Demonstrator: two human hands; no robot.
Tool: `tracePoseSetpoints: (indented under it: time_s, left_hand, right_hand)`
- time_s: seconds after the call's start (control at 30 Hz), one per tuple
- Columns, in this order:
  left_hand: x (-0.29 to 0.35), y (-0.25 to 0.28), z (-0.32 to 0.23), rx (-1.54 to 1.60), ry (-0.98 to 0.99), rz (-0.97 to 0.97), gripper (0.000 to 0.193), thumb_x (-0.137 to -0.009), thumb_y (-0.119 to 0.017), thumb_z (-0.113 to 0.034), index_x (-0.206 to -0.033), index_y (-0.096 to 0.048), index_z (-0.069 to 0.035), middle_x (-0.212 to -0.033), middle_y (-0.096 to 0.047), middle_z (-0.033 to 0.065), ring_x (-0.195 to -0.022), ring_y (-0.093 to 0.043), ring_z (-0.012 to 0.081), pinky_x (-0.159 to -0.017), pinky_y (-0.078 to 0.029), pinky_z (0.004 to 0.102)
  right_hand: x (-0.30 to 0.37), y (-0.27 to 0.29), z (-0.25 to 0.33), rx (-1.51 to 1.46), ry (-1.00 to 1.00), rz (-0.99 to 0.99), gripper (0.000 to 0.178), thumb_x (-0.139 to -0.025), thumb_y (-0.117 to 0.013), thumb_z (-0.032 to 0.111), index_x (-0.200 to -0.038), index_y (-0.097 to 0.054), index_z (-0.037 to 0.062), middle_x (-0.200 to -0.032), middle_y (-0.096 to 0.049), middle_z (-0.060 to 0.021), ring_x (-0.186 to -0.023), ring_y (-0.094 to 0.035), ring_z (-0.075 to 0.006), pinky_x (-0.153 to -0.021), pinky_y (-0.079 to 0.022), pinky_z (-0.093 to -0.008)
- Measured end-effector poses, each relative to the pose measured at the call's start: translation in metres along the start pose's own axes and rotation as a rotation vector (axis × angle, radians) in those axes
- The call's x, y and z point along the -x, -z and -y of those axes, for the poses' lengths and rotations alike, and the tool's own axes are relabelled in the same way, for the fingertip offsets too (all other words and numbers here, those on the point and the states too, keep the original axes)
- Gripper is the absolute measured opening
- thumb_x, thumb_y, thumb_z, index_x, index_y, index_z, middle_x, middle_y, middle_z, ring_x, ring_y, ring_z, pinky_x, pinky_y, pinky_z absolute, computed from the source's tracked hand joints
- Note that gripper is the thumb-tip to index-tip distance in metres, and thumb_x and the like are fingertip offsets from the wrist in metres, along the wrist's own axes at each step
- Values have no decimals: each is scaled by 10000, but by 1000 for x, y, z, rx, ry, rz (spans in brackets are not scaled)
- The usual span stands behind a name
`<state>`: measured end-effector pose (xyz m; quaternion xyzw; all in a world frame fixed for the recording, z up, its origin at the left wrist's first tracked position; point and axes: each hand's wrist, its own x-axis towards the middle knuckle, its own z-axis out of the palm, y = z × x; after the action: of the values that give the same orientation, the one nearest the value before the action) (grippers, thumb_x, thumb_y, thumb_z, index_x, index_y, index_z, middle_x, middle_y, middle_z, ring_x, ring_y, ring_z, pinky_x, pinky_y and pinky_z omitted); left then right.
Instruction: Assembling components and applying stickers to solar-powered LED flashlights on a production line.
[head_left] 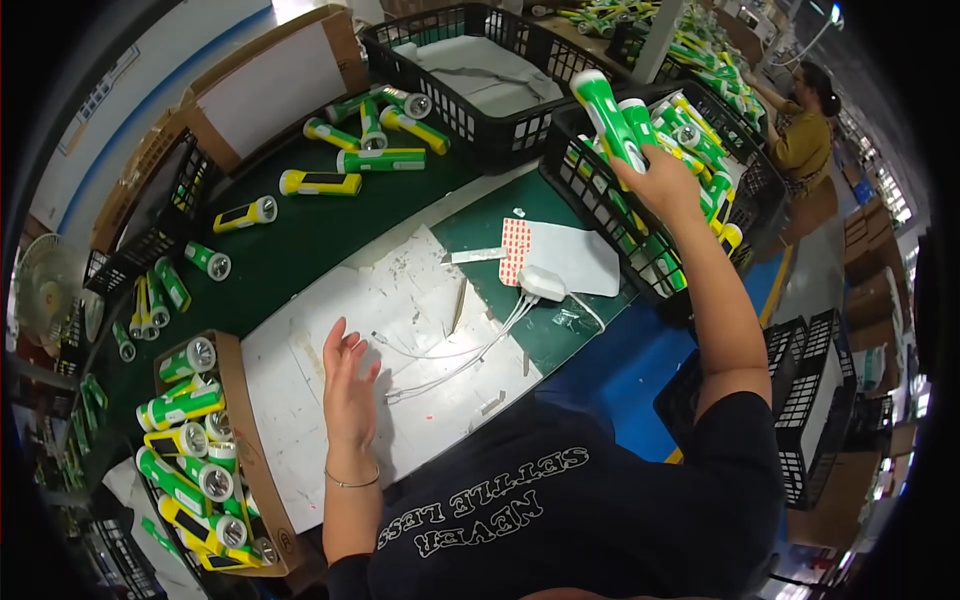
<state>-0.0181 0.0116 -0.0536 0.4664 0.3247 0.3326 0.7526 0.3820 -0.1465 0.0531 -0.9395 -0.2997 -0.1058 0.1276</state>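
My right hand (pixel 668 178) is raised over a black crate (pixel 590 190) at the right and grips two green and white flashlights (pixel 612 118). That crate is full of the same green flashlights. My left hand (pixel 347 385) hovers open, palm up, above a white sheet (pixel 400 300) on the green table, holding nothing. A cardboard box (pixel 240 420) of green and yellow flashlights sits just left of that hand.
Loose flashlights (pixel 360 160) lie across the far table. A white charger block with cables (pixel 540 282) and a red-dotted sticker sheet (pixel 514 250) lie ahead. Another black crate (pixel 470 60) holds white sheets. A person (pixel 805 125) works at the far right. Empty crates (pixel 810 400) stand at right.
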Motion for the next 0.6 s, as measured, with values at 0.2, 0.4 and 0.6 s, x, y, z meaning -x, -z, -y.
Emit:
tracePoseSetpoints:
  time_s: [0.2, 0.4, 0.6]
  left_hand:
    - [-6, -5, -1, -63, 33, 38, 493, -892, -503, -282, -1349, -372, -153, -1213, -388, -4, -1108, -390, 134, -935, -309, 354]
    - [-4, 4, -5, -59, 21, 1, 482, -881, -519, -235, -1326, -382, -111, -1243, -347, 52, -1110, -371, 159, -937, -319, 339]
    - [-5, 14, -2, -44, 32, -61, 461, -884, -513, -210, -1316, -392, -102, -1242, -350, 51, -1087, -396, 136, -914, -343, 327]
  right_hand:
    - [-16, -8, -48, 355, -96, 182, 615, -688, -619, 589, -1040, -607, 86, -960, -635, -135, -905, -623, -288, -741, -503, -415]
    - [-53, -17, -80, 287, -242, 182, 685, -680, -562, 665, -1070, -610, 104, -1025, -645, -102, -944, -621, -267, -760, -499, -410]
    - [-86, -22, -118, 370, -377, 165, 613, -698, -618, 560, -1078, -615, 78, -1073, -628, -140, -971, -612, -276, -784, -499, -405]
